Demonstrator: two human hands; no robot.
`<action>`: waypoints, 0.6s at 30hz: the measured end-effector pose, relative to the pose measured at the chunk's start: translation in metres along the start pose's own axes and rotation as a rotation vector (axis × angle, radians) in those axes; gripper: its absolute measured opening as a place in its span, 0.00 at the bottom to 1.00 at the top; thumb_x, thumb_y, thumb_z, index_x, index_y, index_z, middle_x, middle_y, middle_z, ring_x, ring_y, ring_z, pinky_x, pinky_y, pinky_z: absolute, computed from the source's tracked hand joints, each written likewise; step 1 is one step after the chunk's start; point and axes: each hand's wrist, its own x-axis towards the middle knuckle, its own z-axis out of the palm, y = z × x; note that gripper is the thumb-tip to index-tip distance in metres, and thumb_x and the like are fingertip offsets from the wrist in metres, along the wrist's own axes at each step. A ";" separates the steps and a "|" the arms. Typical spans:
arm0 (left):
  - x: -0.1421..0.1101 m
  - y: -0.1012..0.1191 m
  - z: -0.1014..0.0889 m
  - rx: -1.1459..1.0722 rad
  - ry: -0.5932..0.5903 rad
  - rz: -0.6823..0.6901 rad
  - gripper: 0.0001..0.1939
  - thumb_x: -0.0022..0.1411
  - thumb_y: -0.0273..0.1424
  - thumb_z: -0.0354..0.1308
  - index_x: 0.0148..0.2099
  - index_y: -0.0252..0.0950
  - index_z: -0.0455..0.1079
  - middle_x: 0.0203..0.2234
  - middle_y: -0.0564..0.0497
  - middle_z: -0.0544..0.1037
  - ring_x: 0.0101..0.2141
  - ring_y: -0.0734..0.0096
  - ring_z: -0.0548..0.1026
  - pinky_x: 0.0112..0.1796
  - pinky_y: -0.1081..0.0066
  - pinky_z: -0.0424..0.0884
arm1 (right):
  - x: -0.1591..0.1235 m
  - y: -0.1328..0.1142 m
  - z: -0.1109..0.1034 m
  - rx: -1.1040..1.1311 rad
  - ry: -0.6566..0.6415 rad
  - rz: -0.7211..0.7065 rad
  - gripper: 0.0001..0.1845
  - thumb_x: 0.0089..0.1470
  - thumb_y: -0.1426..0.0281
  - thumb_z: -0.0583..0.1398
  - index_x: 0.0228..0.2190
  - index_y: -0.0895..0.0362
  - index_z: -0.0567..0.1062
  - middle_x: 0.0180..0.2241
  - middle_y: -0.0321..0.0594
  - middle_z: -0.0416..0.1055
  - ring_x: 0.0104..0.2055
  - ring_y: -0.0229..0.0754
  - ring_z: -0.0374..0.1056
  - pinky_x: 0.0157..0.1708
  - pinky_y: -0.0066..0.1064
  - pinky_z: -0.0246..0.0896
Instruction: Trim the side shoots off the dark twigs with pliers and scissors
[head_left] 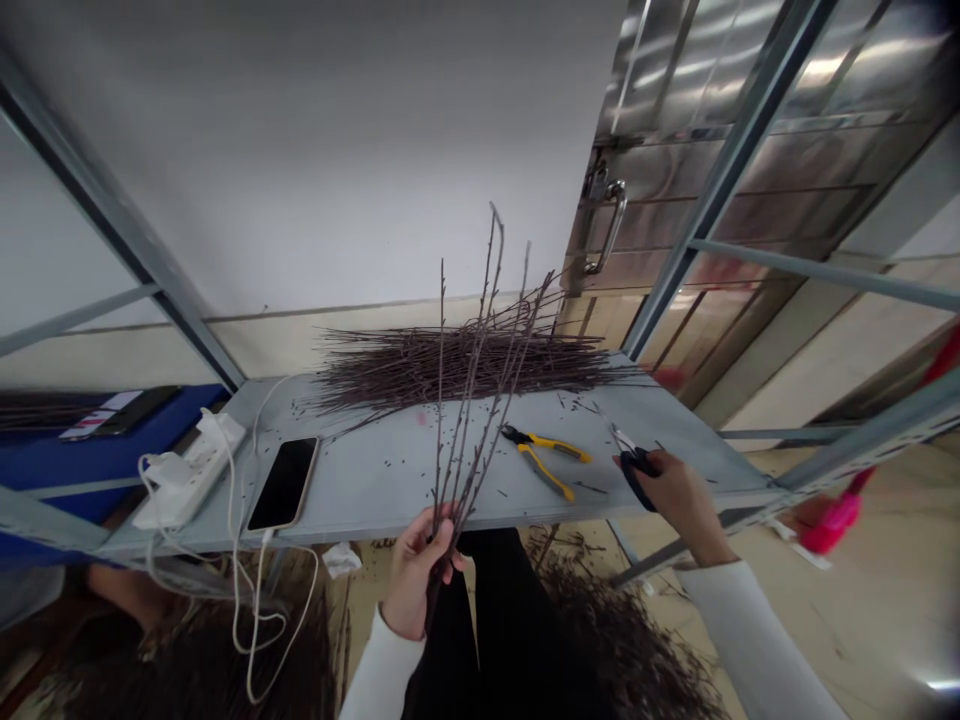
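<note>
My left hand (424,562) is closed around the lower ends of several thin dark twigs (466,410), which fan upward over the front edge of the shelf. On the right, my right hand (677,497) grips the black handles of a pair of scissors (637,468), blades pointing away to the upper left. Between the hands, yellow-and-black cutting pliers (541,455) lie on the shelf with their handles spread. A large pile of similar twigs (405,365) lies across the back of the shelf, partly behind the held ones.
A phone (285,484) with a white cable lies on the grey shelf (360,480), beside a power strip (187,475). Metal posts (720,190) stand at the shelf's corners. More twigs (630,640) are heaped on the floor. Part of another person (120,595) shows at lower left.
</note>
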 end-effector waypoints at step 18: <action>-0.041 -0.016 -0.105 0.426 0.170 0.063 0.18 0.41 0.42 0.71 0.34 0.35 0.79 0.16 0.52 0.74 0.16 0.76 0.65 0.18 0.77 0.62 | 0.020 0.022 0.056 -0.145 0.088 -0.138 0.17 0.49 0.64 0.54 0.35 0.64 0.74 0.31 0.56 0.72 0.36 0.55 0.66 0.39 0.41 0.59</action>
